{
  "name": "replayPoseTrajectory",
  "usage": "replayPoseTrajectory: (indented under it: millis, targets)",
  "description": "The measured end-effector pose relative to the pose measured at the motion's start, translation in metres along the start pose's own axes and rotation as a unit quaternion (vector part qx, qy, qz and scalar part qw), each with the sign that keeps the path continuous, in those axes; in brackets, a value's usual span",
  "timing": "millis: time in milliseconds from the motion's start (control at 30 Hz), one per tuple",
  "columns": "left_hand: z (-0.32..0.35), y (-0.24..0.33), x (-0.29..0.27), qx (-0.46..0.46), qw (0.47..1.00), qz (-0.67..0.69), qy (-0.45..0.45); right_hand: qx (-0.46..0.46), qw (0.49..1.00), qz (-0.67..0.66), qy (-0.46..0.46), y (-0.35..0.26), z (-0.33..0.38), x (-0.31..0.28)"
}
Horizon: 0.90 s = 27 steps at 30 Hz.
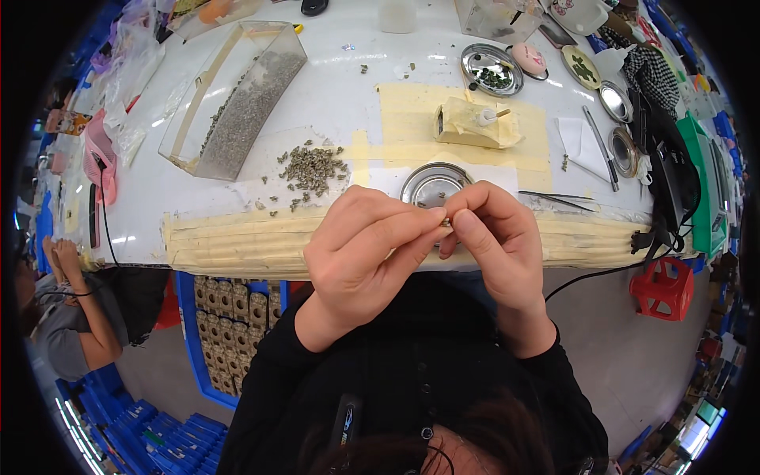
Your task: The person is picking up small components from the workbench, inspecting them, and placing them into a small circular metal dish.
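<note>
Both my hands meet above the near edge of the table, fingertips almost touching. Between them is a small metal part (446, 222), too tiny to name closer. My left hand (372, 245) pinches at it with thumb and forefinger. Against its other side, the thumb and fingers of my right hand (499, 237) are closed too. Just behind my fingers sits a round steel dish (431, 180), partly covered by them, with a few small bits inside. A loose pile of small metal parts (313, 169) lies on the table to the left of the dish.
Behind the pile stands a clear bin (253, 103) of small parts. A taped block (479, 124) with a nozzle sits beyond the dish, tweezers (554, 198) to the right. Farther back is a dish with green pieces (492, 71). A blue tray of metal housings (229, 332) is below left.
</note>
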<state>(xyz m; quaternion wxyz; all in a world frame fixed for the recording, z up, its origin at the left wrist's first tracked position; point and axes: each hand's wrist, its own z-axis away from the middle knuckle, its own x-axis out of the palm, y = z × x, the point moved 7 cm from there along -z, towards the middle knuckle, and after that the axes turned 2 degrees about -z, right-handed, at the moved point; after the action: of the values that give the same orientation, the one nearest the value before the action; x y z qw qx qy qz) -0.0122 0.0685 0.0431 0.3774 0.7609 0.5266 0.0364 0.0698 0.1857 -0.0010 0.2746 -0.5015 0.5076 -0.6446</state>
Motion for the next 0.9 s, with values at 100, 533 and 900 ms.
replayPoseTrajectory:
  millis: [100, 533, 900]
  targets:
    - [-0.003, 0.009, -0.001, 0.028, 0.999, -0.04, -0.005, 0.011, 1.0, -0.004, -0.006, 0.001, 0.001, -0.002]
    - [-0.003, 0.008, -0.002, -0.035, 0.999, 0.024, -0.024, 0.016, 0.998, -0.023, -0.052, 0.0, 0.002, 0.006]
    - [0.002, -0.005, 0.007, -0.136, 0.979, 0.137, -0.062, 0.023, 0.997, -0.054, -0.048, -0.001, 0.002, 0.01]
